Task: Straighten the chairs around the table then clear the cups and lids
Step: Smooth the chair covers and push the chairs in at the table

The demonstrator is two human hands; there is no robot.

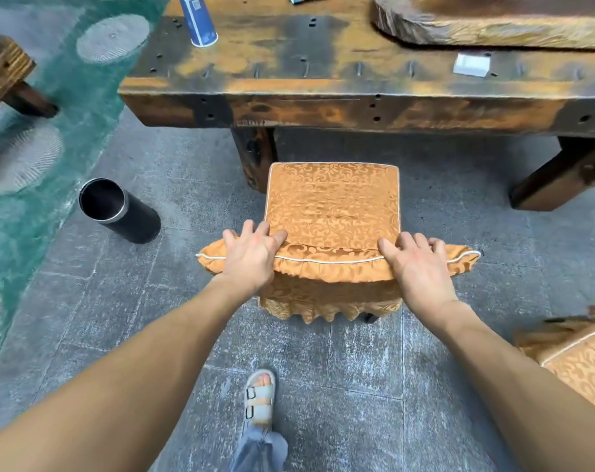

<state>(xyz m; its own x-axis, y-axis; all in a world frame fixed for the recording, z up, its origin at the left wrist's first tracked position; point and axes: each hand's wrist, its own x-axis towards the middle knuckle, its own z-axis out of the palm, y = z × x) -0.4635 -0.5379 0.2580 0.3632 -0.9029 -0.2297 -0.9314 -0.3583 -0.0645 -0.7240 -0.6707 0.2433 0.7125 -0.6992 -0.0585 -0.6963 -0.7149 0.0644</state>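
Both hands clasp a chair's backrest top.
Left hand (252, 255) and right hand (417, 264) closed on the chair (333, 206) facing the counter (323, 93); black bin (119, 211) near left.

Two orange-covered chairs (333, 206) (582, 362), one table (323, 86), one blue cup (198, 20), one black bin (119, 210), two hands (252, 257) (420, 267)

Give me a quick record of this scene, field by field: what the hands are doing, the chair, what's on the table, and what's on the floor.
left hand: gripping the chair's backrest top
right hand: gripping the same backrest top
chair: orange patterned fabric-covered chair, seat facing the table
table: dark rustic wooden table
on table: blue and white paper cup, small white lid-like piece
floor: black cylindrical bin, left of the chair
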